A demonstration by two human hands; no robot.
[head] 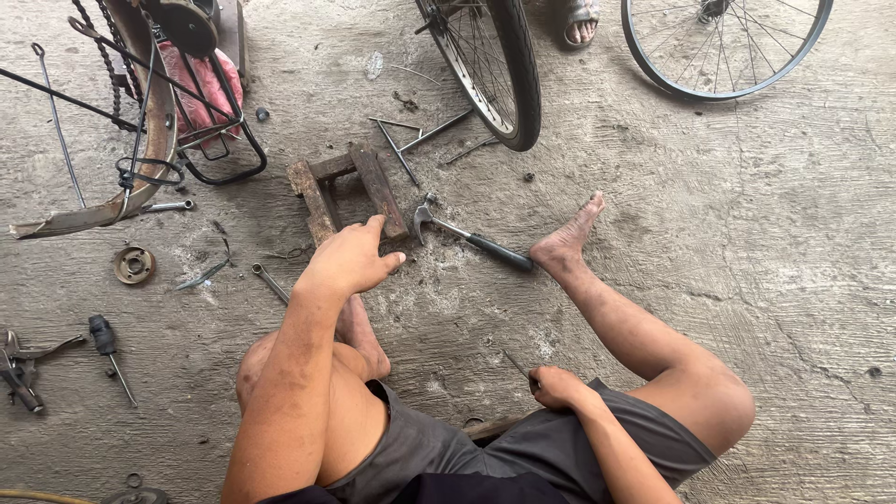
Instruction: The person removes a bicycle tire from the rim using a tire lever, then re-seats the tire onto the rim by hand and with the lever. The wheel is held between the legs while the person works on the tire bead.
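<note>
At the far left of the concrete floor [747,280] lie pliers [21,369] and a screwdriver [107,343], with a round metal hub part [134,265] above them and an upturned bicycle frame [140,112] with its chain and rack cut off by the top edge. A small spanner [271,282] lies just left of the left hand [347,259]. That hand is stretched forward, fingers loosely spread and empty, resting on the near edge of a low wooden block frame [347,191]. It looks like the reach-for-the-support step: the hand is settling on the wood, and moving it would call for closing the fingers around 1 slat.

Right of the block lie bent wire rods [411,140], then a claw hammer [471,239], its black handle ending just beside the person's bare right foot [565,245]. A tyred wheel [495,70] stands behind, and a bare rim [723,47] further right.

The right hand [558,387] sits near the lap, closed on a thin metal rod [516,364]; it may be a spoke or a punch, too slim to tell. Both wheels are cut off at the top, as is another person's sandalled foot [579,23].
</note>
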